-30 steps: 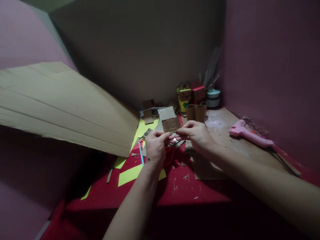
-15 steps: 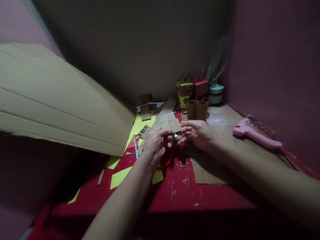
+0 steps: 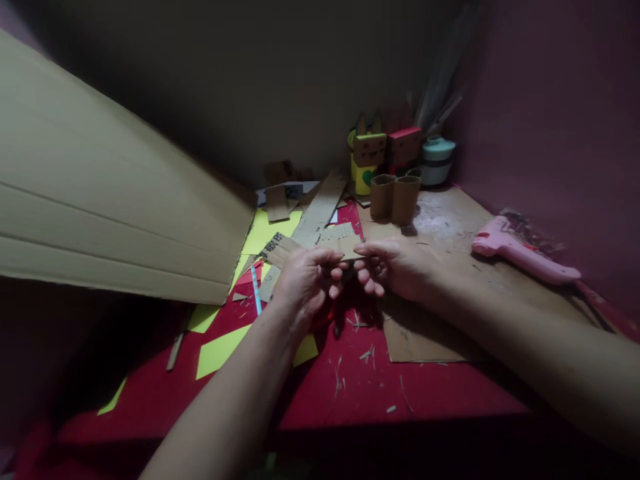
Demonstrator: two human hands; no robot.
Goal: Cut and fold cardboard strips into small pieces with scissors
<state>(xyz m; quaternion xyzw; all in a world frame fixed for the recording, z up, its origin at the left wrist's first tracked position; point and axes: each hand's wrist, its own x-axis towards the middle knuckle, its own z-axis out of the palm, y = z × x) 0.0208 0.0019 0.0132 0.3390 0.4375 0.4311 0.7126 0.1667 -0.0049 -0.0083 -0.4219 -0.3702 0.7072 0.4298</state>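
A small cardboard piece (image 3: 344, 243) with a row of slits along its far edge is held level above the red tabletop. My left hand (image 3: 311, 277) pinches its near left edge between thumb and fingers. On the near right edge, my right hand (image 3: 390, 263) has its thumb and fingertips closed on the same piece. The lower fingers of both hands curl beneath it. Something red (image 3: 324, 319) lies under my left hand, mostly hidden.
A large cardboard sheet (image 3: 115, 200) leans at left. Yellow paper (image 3: 223, 352) and cardboard scraps lie on the red table (image 3: 350, 400). Cardboard tubes (image 3: 383, 197), two decorated figures (image 3: 370, 160) and a teal-lidded container (image 3: 437, 160) stand behind. A pink glue gun (image 3: 523, 253) lies right.
My right hand has moved onto the cardboard piece's near edge. The shiny metal thing seen between my hands is no longer visible. The view has shifted slightly.
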